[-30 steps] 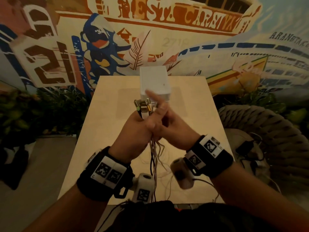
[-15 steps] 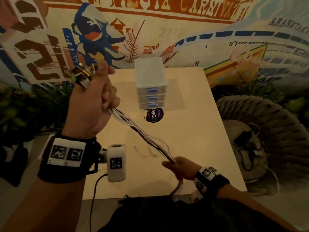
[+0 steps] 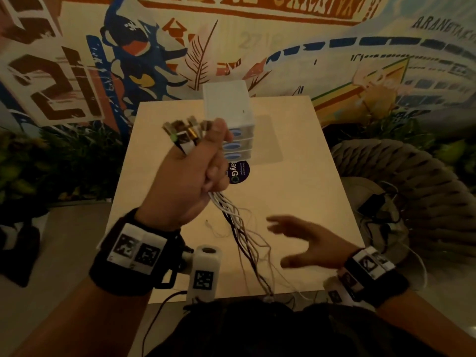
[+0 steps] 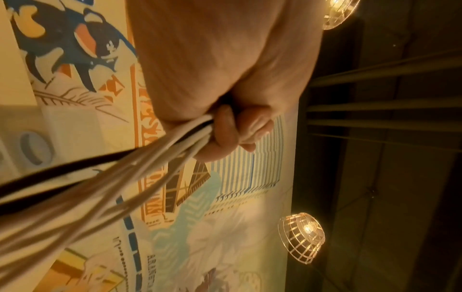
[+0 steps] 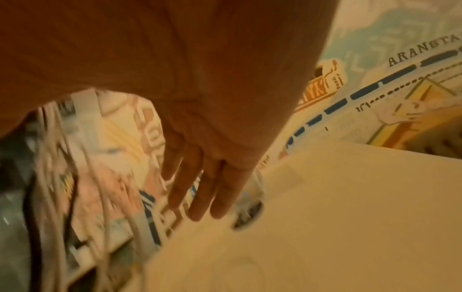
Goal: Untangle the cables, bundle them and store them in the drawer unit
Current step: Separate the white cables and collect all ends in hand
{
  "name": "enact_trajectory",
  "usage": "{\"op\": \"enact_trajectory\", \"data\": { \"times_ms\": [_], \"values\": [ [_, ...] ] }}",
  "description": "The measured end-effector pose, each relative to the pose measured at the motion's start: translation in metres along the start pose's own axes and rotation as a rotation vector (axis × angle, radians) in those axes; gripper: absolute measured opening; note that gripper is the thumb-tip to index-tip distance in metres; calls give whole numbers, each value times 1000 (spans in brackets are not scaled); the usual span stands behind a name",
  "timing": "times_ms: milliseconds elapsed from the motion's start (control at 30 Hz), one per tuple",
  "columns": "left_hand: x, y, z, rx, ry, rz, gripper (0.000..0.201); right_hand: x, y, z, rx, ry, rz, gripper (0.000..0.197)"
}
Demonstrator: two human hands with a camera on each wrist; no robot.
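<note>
While my left hand (image 3: 190, 173) is gripping the cables (image 3: 238, 222), white and dark strands are trailing below my fist, plugs bunched above it; my right hand (image 3: 306, 243) is hovering spread, holding nothing.

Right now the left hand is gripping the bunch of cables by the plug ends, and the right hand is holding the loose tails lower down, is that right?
Not quite. The left hand does grip the cables near the plug ends, but the right hand holds nothing: its fingers are spread open beside the hanging tails, clear of them. The head view shows this.
</note>
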State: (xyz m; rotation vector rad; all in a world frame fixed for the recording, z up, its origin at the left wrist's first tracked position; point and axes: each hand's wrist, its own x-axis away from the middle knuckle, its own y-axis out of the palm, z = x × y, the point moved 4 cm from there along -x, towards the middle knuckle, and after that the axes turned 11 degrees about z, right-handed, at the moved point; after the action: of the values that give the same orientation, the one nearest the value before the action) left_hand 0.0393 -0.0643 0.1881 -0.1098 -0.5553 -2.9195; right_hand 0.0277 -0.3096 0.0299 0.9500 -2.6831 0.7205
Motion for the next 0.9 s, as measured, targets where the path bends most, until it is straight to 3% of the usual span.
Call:
{"op": "enact_trajectory", "data": {
  "times_ms": [100, 233, 400, 533, 633, 767, 900],
  "values": [
    [5, 19, -9, -33, 10, -110, 28, -10, -5, -76, -159, -210, 28, 73],
    [4, 30, -6, -102, 87, -208, 27, -36, 31, -134, -204, -242, -111, 17],
    [-6, 7, 4, -156, 188, -137, 28, -46, 48, -139, -572, -220, -94, 45],
    [-4, -6, -10, -159, 180, -141, 17, -51, 48, -132, -679, -219, -1, 40],
    [2, -7, -27, -228, 142, -166, 8, -55, 50, -129, -632, -277, 100, 32],
    [1, -7, -33, -383, 128, -19, 33, -57, 57, -123, -491, -313, 66, 35],
    [-5, -10, -16, -208, 158, 2, 32, -54, 56, -111, -513, -222, -9, 32]
  ]
}}
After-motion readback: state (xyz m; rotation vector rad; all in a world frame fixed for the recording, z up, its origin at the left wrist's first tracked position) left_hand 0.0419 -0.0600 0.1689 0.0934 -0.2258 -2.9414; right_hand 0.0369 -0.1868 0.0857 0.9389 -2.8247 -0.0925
